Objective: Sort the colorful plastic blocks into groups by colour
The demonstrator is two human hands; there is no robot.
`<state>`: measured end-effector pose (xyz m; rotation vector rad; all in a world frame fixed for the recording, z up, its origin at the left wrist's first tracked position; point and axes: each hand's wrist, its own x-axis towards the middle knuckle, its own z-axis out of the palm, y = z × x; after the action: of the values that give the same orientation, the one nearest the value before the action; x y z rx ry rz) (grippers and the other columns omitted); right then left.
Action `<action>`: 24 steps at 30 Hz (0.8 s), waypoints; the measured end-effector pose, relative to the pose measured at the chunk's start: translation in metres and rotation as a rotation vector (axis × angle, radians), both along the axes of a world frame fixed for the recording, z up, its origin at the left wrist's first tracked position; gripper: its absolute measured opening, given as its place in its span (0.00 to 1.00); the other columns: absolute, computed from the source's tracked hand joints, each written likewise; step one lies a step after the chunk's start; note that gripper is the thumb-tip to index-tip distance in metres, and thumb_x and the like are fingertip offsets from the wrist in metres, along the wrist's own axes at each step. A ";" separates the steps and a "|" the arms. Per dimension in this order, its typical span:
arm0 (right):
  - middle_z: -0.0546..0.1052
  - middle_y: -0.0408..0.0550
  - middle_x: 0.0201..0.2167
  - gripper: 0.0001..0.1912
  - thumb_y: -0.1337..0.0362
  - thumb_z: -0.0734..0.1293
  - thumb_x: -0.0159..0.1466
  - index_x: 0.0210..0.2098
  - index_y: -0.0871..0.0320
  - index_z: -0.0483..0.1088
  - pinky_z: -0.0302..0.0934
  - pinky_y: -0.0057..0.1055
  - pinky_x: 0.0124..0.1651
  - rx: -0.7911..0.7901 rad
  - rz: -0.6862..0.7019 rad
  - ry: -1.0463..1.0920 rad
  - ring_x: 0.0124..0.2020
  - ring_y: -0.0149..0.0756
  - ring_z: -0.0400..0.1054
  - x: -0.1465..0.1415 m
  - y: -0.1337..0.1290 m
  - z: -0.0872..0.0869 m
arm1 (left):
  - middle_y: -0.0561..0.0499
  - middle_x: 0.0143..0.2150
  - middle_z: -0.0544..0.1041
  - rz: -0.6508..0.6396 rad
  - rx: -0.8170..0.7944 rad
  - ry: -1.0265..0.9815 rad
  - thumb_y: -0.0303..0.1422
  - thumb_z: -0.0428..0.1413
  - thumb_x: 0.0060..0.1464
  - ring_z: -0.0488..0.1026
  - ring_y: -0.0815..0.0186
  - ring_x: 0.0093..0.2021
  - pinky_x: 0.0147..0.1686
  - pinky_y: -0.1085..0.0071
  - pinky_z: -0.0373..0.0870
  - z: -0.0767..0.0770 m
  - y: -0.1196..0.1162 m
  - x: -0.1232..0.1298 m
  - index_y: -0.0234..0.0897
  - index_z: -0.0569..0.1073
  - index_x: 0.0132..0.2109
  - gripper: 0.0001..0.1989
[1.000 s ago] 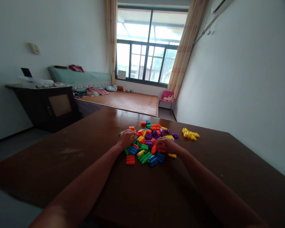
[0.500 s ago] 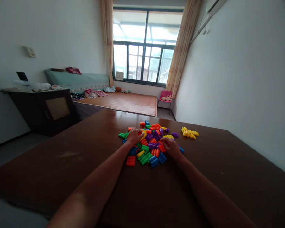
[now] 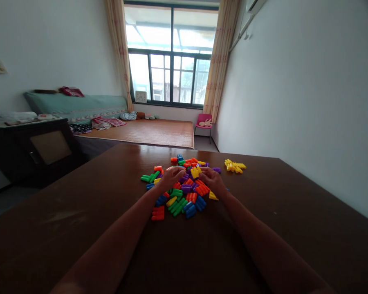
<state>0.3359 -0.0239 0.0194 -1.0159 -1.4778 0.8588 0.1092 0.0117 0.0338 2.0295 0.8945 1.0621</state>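
A pile of ribbed plastic building blocks (image 3: 191, 197) in red, orange, green, blue, purple and yellow lies on the brown table. My right hand (image 3: 214, 179) pinches a yellow building block (image 3: 196, 172) by its right side, just above the pile. Across from it, my left hand (image 3: 171, 178) hovers over the pile's left part with fingers curled together. Whatever lies between those left fingertips is too small to make out. Green blocks (image 3: 150, 177) sit left of my left hand, and a red block (image 3: 158, 212) lies at the near left edge.
Apart from the pile, a cluster of yellow blocks (image 3: 234, 166) rests on the table (image 3: 110, 204) at the right. Beyond the table's far edge is a low bed (image 3: 159, 132) with a mat. A dark cabinet (image 3: 27, 143) stands left, a pink chair (image 3: 203, 121) at the back.
My right hand has risen from the pile's right side toward the middle and now holds a yellow block up. My left hand has closed its fingers. The view has turned slightly right.
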 end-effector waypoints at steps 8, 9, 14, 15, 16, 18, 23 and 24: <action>0.77 0.61 0.43 0.28 0.48 0.67 0.52 0.44 0.64 0.71 0.67 0.36 0.42 -0.066 -1.025 -0.077 0.40 0.43 0.73 0.216 0.020 -0.049 | 0.47 0.37 0.80 0.679 0.150 -0.087 0.42 0.50 0.51 0.76 0.60 0.38 0.39 0.68 0.71 -0.005 0.043 -0.089 0.37 0.76 0.39 0.16; 0.78 0.60 0.41 0.27 0.49 0.67 0.52 0.42 0.64 0.72 0.67 0.36 0.41 -0.108 -1.108 -0.105 0.39 0.43 0.73 0.234 0.016 -0.056 | 0.47 0.36 0.80 0.740 0.163 -0.112 0.42 0.50 0.51 0.76 0.60 0.38 0.38 0.68 0.72 -0.010 0.048 -0.101 0.36 0.76 0.39 0.17; 0.78 0.56 0.33 0.13 0.56 0.67 0.52 0.31 0.60 0.71 0.66 0.37 0.40 -0.207 -1.236 -0.338 0.33 0.41 0.72 0.253 0.019 -0.062 | 0.46 0.34 0.80 0.843 0.038 -0.273 0.40 0.51 0.47 0.77 0.61 0.33 0.32 0.69 0.73 -0.038 0.057 -0.127 0.34 0.75 0.39 0.17; 0.78 0.55 0.32 0.11 0.58 0.67 0.52 0.30 0.59 0.71 0.65 0.37 0.40 -0.217 -1.225 -0.396 0.33 0.41 0.71 0.250 0.024 -0.060 | 0.46 0.34 0.80 0.835 0.006 -0.309 0.40 0.52 0.46 0.77 0.62 0.32 0.31 0.69 0.73 -0.042 0.058 -0.128 0.34 0.75 0.39 0.17; 0.78 0.54 0.31 0.09 0.59 0.67 0.52 0.28 0.58 0.71 0.65 0.38 0.40 -0.233 -1.220 -0.443 0.32 0.40 0.71 0.248 0.029 -0.057 | 0.46 0.34 0.80 0.825 -0.020 -0.338 0.40 0.52 0.46 0.77 0.63 0.31 0.30 0.70 0.73 -0.044 0.058 -0.128 0.34 0.75 0.39 0.17; 0.77 0.53 0.29 0.07 0.60 0.66 0.53 0.27 0.57 0.71 0.65 0.38 0.39 -0.263 -1.226 -0.494 0.32 0.40 0.71 0.244 0.038 -0.054 | 0.45 0.34 0.80 0.809 -0.047 -0.365 0.41 0.53 0.45 0.77 0.63 0.30 0.29 0.70 0.73 -0.047 0.060 -0.127 0.33 0.75 0.39 0.18; 0.77 0.54 0.32 0.10 0.57 0.65 0.55 0.30 0.56 0.74 0.64 0.41 0.40 -0.300 -1.173 -0.562 0.35 0.44 0.71 0.244 0.048 -0.055 | 0.45 0.34 0.80 0.777 -0.062 -0.337 0.42 0.54 0.45 0.77 0.62 0.31 0.28 0.70 0.72 -0.050 0.065 -0.129 0.33 0.75 0.40 0.19; 0.77 0.55 0.33 0.11 0.56 0.65 0.56 0.31 0.56 0.74 0.63 0.40 0.41 -0.305 -1.146 -0.582 0.36 0.44 0.71 0.245 0.047 -0.055 | 0.45 0.35 0.80 0.772 -0.062 -0.324 0.42 0.54 0.45 0.77 0.62 0.31 0.28 0.71 0.72 -0.051 0.065 -0.129 0.34 0.75 0.40 0.19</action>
<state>0.5806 0.0232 -0.0360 -2.1433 -0.9135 -0.0803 -0.0198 0.0770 -0.0169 1.3962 1.5511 1.6749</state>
